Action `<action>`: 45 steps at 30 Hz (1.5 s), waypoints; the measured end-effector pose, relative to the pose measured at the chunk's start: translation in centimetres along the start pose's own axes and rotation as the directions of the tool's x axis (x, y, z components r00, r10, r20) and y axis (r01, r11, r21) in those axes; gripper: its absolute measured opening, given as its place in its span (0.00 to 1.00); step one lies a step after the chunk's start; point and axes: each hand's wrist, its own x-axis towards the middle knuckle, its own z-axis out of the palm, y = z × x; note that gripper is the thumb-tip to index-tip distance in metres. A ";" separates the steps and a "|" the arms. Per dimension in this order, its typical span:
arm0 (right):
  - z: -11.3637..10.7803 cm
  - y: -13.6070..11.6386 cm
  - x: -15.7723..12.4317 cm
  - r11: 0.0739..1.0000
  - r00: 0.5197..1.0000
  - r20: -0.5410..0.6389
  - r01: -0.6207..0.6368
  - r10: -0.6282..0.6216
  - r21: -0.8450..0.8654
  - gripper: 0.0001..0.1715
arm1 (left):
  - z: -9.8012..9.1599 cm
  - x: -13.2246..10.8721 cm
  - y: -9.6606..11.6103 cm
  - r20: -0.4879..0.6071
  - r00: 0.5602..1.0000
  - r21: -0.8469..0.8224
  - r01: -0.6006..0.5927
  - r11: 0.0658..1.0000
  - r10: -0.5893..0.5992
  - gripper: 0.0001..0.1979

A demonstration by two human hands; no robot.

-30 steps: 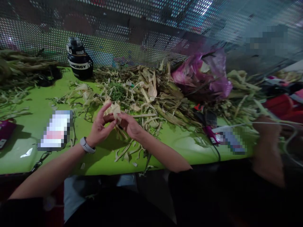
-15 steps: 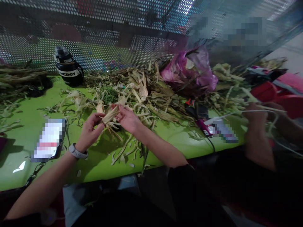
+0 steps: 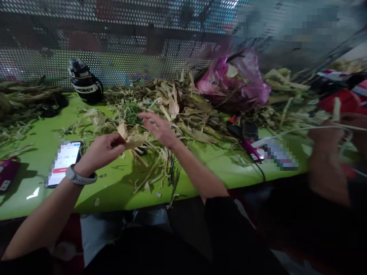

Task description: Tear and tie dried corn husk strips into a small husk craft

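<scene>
Plainly, "NERGY" across the bottle (image 3: 85,83).

"What's along the back of the counter (image 3: 111,191)?"

"On my feed, the bottle (image 3: 86,89) stands at the left, in front of the mesh screen (image 3: 120,42). The plastic bag (image 3: 229,86) sits well to its right, and the husk heap (image 3: 197,131) spreads between them."

"And nearer you?"

"A phone (image 3: 63,162) lies left of my left grip (image 3: 104,151), with a case (image 3: 8,173) farther left. My right grip (image 3: 159,130) is before the heap. A co-worker's hand (image 3: 327,133) is at the far right."
</scene>
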 end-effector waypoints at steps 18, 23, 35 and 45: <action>0.5 -0.9 -1.5 0.950 0.660 0.738 -0.300 0.140 0.088 0.27 | -7.2 3.3 2.9 0.254 0.951 -0.022 0.189 0.982 -0.178 0.10; 0.4 0.2 -1.1 0.924 0.629 0.767 -0.355 0.124 0.141 0.21 | -9.0 4.2 1.1 0.250 0.953 0.059 0.162 0.985 -0.172 0.07; 1.2 2.2 -0.9 0.847 0.628 0.762 -0.483 0.160 0.221 0.19 | -9.7 6.0 -0.8 0.228 0.944 -0.042 0.255 0.966 -0.239 0.11; 1.6 2.8 -1.1 0.845 0.606 0.764 -0.510 0.220 0.161 0.14 | -9.6 8.1 -2.5 0.235 0.955 -0.062 0.201 0.978 -0.182 0.08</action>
